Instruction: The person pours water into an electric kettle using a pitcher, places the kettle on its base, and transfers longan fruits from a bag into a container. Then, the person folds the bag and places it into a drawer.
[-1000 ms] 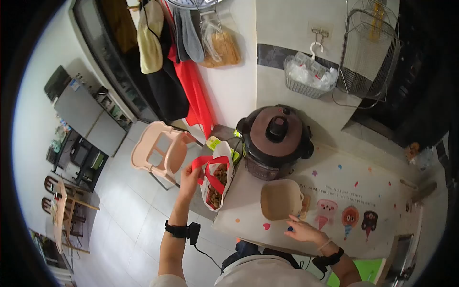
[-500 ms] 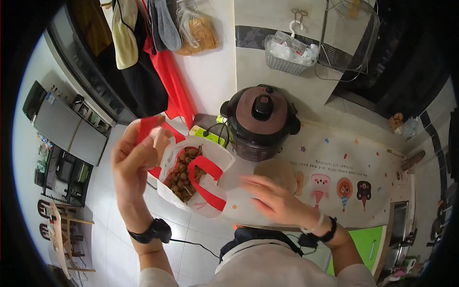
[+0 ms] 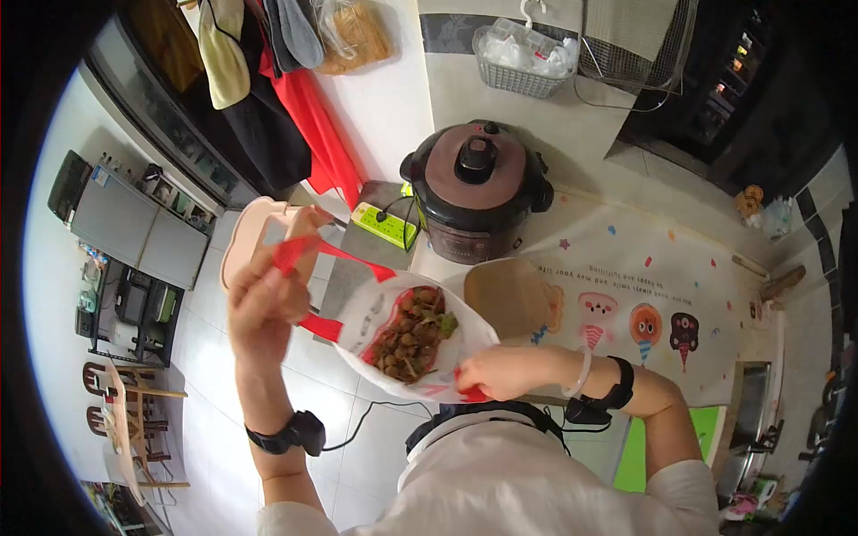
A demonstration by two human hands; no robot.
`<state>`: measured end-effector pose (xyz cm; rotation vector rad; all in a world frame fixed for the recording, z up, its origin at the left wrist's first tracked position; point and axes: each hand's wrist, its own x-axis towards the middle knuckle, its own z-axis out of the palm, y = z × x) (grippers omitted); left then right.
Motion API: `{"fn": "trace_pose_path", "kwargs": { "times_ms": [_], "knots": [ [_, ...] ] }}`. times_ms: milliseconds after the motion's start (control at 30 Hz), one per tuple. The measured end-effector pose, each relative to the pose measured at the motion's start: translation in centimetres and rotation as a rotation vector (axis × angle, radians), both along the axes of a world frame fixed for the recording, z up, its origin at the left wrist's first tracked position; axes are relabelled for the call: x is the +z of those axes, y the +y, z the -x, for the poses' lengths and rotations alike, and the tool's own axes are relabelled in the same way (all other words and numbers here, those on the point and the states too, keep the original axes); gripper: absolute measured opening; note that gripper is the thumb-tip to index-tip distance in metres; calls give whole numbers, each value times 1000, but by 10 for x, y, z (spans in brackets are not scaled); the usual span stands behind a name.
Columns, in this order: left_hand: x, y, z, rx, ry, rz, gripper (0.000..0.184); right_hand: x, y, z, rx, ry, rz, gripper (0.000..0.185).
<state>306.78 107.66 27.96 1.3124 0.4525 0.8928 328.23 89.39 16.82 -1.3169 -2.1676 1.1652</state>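
A white tote bag (image 3: 355,308) with red handles hangs open-mouthed between my hands. Inside it lies a heap of small round brown fruits on stems, like longans (image 3: 411,335), with a bit of green at one side. My left hand (image 3: 266,299) is closed around one red handle (image 3: 308,250), held up and left of the bag. At the bag's right rim, my right hand (image 3: 511,368) grips the other red handle (image 3: 471,386), most of which is hidden by the fingers and the rim.
A black and brown electric pressure cooker (image 3: 474,192) stands on the counter behind the bag. Near it are a green power strip (image 3: 384,225) and a tan round-cornered board (image 3: 509,299). A pale pink plastic item (image 3: 246,246) is behind my left hand. Cloths (image 3: 308,116) hang on the wall.
My right hand has moved down and left onto the second handle, which it now grips. The bag has shifted right and its mouth is wider. My left hand still holds its handle.
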Motion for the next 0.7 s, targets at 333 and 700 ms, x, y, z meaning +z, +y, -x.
{"fn": "trace_pose_path", "kwargs": {
  "times_ms": [333,700],
  "knots": [
    [-16,-64,0,-452,253,154,70,-7,26,23,27,-504,-58,15],
    [-27,-60,8,-115,216,62,69,-75,71,32,-298,-178,243,18]
  ]
}}
